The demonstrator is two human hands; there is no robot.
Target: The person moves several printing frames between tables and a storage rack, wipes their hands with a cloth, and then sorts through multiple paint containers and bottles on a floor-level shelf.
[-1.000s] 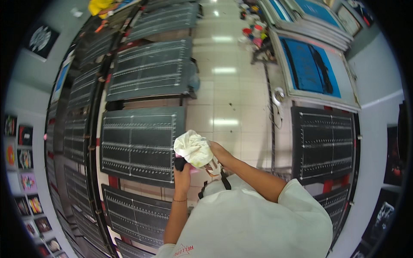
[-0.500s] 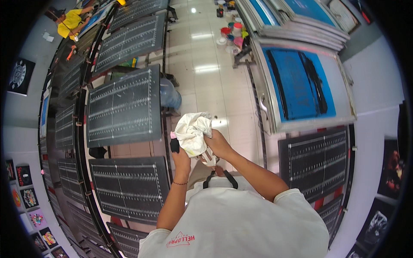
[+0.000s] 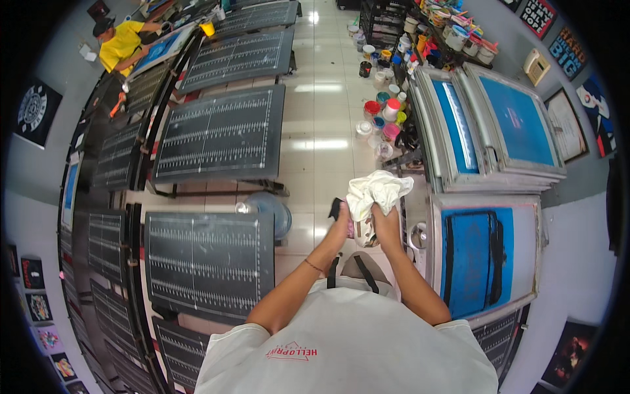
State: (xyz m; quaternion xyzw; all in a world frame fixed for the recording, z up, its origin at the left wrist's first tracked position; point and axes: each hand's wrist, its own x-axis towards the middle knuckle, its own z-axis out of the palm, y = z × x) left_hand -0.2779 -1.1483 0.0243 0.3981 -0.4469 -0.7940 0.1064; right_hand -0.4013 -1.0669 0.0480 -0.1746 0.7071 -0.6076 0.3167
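Observation:
A crumpled white cloth (image 3: 377,196) is bunched up in front of my body, above the aisle floor. My right hand (image 3: 387,230) grips it from below on its right side. On its left, my left hand (image 3: 340,230) is closed on the bundle's edge, where a small black piece (image 3: 335,209) sticks up by the thumb and a bit of pink (image 3: 351,228) shows beside the fingers. What the black piece is I cannot make out. Patterned fabric hangs beneath the white cloth, between the hands. To my right lies a screen printing frame (image 3: 476,259) with blue mesh and black ink smears.
Dark printing boards (image 3: 210,262) with white ruler marks line the left side. A large blue water bottle (image 3: 279,217) lies beside them. Ink tubs (image 3: 392,108) stand on the floor ahead, near stacked frames (image 3: 515,121). A co-worker in yellow (image 3: 118,46) works at the far left.
The view has moved forward along the aisle and turned. My hands and the cloth now appear farther right, beside the inked frame. Both hands keep their hold.

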